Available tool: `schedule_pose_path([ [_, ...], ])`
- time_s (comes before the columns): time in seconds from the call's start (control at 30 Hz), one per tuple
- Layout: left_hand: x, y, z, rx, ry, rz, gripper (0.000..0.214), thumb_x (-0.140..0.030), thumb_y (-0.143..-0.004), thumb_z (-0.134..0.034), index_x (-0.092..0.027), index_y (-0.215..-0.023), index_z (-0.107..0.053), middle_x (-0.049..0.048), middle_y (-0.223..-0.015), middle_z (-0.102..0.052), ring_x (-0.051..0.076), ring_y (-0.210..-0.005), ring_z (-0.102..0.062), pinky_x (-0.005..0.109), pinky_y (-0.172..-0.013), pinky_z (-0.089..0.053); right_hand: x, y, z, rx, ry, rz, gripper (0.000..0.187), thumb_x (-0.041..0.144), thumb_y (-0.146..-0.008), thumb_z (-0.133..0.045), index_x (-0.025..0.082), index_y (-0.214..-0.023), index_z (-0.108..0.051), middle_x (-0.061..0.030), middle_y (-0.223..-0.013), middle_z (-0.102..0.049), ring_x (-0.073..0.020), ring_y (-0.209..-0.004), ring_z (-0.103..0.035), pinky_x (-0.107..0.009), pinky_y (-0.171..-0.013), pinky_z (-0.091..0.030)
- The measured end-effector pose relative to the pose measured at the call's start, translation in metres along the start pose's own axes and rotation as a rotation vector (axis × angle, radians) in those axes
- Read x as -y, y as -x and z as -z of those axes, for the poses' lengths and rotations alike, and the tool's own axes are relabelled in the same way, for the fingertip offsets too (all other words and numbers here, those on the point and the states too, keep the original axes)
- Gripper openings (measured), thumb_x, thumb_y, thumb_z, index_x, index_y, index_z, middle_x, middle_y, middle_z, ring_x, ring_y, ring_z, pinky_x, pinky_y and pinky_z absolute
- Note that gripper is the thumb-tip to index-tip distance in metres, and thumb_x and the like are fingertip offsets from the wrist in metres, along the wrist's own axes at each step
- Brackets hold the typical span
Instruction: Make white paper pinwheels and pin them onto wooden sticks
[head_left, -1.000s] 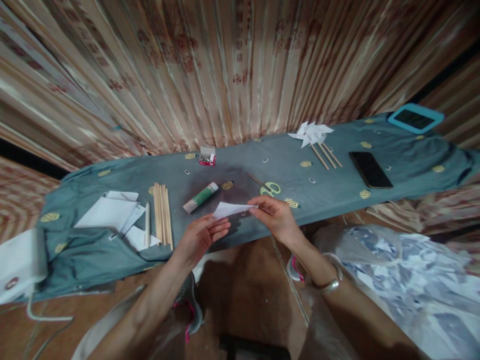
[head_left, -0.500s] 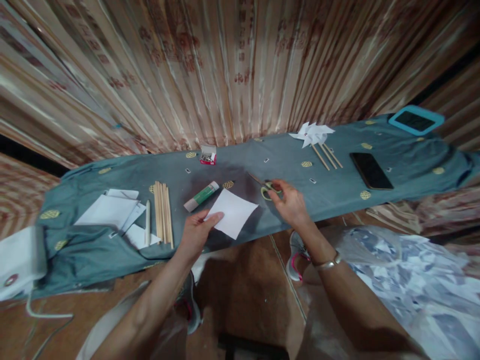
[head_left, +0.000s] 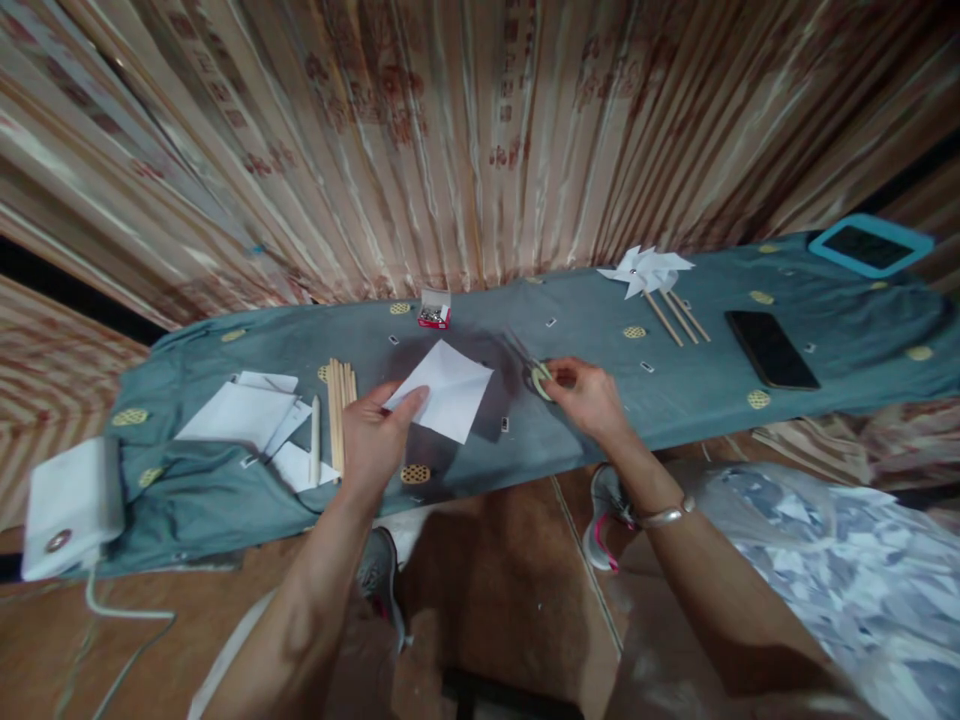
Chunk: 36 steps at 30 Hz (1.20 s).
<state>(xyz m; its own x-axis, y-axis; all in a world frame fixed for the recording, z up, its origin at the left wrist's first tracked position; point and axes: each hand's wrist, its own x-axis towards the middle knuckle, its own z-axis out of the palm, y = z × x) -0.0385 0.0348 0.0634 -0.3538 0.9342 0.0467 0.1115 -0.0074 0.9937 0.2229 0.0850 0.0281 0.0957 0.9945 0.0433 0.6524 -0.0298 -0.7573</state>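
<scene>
White paper [head_left: 450, 398] sits mid-frame, pinched between left hand's [head_left: 375, 437] thumb and fingers. Right hand [head_left: 592, 402] grips scissors [head_left: 538, 380] by the handles, just right of centre. Pinwheels [head_left: 654, 272] lie upper right.

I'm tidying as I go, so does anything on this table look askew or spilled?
The paper stack on the left looks askew, fanned unevenly rather than squared up, and the cloth in front of it is bunched in folds. No spill shows around the open red box.
</scene>
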Motion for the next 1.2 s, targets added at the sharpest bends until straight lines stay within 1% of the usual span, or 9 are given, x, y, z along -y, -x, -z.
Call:
schedule_pose_path([
  [0.13, -0.002, -0.003, 0.002, -0.041, 0.054, -0.001, 0.029, -0.034, -0.062, -0.083, -0.013, -0.081, -0.077, 0.0013, -0.067, -0.072, 0.012, -0.056, -0.059, 0.021, -0.053, -0.044, 0.004, 0.013, -0.011, 0.15, -0.834, -0.239, 0.034, 0.035, -0.063, -0.08, 0.02, -0.092, -0.068, -0.0012, -0.073, -0.073, -0.0158, -0.063, -0.068, -0.025, -0.054, -0.053],
  [0.2, -0.002, -0.003, -0.001, -0.033, 0.133, 0.034, 0.028, -0.032, -0.06, -0.084, -0.014, -0.08, -0.077, 0.0011, -0.069, -0.073, 0.012, -0.058, -0.06, 0.021, -0.056, -0.045, 0.009, 0.022, -0.015, 0.225, -1.056, -0.285, 0.035, 0.035, -0.061, -0.083, 0.021, -0.089, -0.07, -0.0019, -0.074, -0.074, -0.015, -0.064, -0.068, -0.024, -0.056, -0.054],
  [0.27, -0.002, -0.001, -0.006, -0.013, 0.248, 0.094, 0.031, -0.031, -0.057, -0.086, -0.015, -0.081, -0.077, 0.0018, -0.072, -0.074, 0.013, -0.061, -0.062, 0.023, -0.061, -0.048, 0.014, 0.03, -0.018, 0.275, -1.164, -0.283, 0.032, 0.038, -0.063, -0.084, 0.021, -0.086, -0.071, -0.0034, -0.078, -0.074, -0.0151, -0.069, -0.069, -0.024, -0.06, -0.055],
  [0.43, -0.004, 0.004, -0.017, 0.03, 0.462, 0.206, 0.032, -0.03, -0.051, -0.088, -0.015, -0.076, -0.075, 0.0015, -0.069, -0.072, 0.013, -0.061, -0.062, 0.024, -0.061, -0.049, 0.032, 0.044, -0.018, 0.317, -1.238, -0.298, 0.038, 0.043, -0.061, -0.087, 0.022, -0.088, -0.073, -0.0023, -0.084, -0.074, -0.0137, -0.073, -0.068, -0.023, -0.065, -0.056],
  [0.53, -0.003, 0.008, -0.021, 0.052, 0.441, 0.229, 0.028, -0.028, -0.052, -0.088, -0.015, -0.073, -0.075, 0.0005, -0.068, -0.072, 0.012, -0.059, -0.061, 0.023, -0.059, -0.048, 0.042, 0.049, -0.019, 0.303, -1.236, -0.314, 0.043, 0.041, -0.056, -0.09, 0.022, -0.091, -0.072, -0.0002, -0.082, -0.074, -0.0109, -0.069, -0.066, -0.02, -0.06, -0.053],
  [0.67, 0.0, 0.013, -0.027, 0.076, 0.342, 0.21, 0.022, -0.025, -0.056, -0.085, -0.015, -0.074, -0.075, 0.0002, -0.07, -0.073, 0.011, -0.06, -0.061, 0.023, -0.062, -0.047, 0.053, 0.052, -0.025, 0.199, -1.25, -0.346, 0.049, 0.032, -0.049, -0.093, 0.023, -0.09, -0.07, 0.0042, -0.076, -0.072, -0.0075, -0.061, -0.063, -0.017, -0.057, -0.051],
  [0.87, 0.001, 0.015, -0.034, 0.092, 0.374, 0.232, 0.023, -0.027, -0.055, -0.085, -0.015, -0.071, -0.074, 0.0002, -0.069, -0.072, 0.012, -0.059, -0.06, 0.024, -0.061, -0.048, 0.059, 0.05, -0.028, 0.144, -1.197, -0.375, 0.049, 0.022, -0.042, -0.092, 0.02, -0.086, -0.069, 0.0027, -0.073, -0.072, -0.0092, -0.056, -0.061, -0.02, -0.053, -0.051],
  [1.1, 0.003, 0.023, -0.041, 0.151, 0.577, 0.382, 0.038, -0.035, -0.052, -0.09, -0.014, -0.078, -0.073, 0.0053, -0.079, -0.074, 0.018, -0.076, -0.068, 0.027, -0.068, -0.053, 0.057, 0.048, -0.034, 0.116, -1.167, -0.31, 0.041, 0.033, -0.05, -0.09, 0.022, -0.083, -0.067, 0.005, -0.067, -0.067, -0.007, -0.05, -0.053, -0.019, -0.046, -0.042],
  [1.2, 0.001, 0.017, -0.034, 0.094, 0.549, 0.37, 0.043, -0.038, -0.05, -0.091, -0.013, -0.078, -0.071, 0.006, -0.079, -0.074, 0.019, -0.077, -0.069, 0.025, -0.064, -0.053, 0.055, 0.052, -0.032, 0.149, -1.124, -0.259, 0.042, 0.044, -0.058, -0.086, 0.022, -0.089, -0.068, 0.004, -0.066, -0.066, -0.008, -0.051, -0.053, -0.02, -0.045, -0.039],
])
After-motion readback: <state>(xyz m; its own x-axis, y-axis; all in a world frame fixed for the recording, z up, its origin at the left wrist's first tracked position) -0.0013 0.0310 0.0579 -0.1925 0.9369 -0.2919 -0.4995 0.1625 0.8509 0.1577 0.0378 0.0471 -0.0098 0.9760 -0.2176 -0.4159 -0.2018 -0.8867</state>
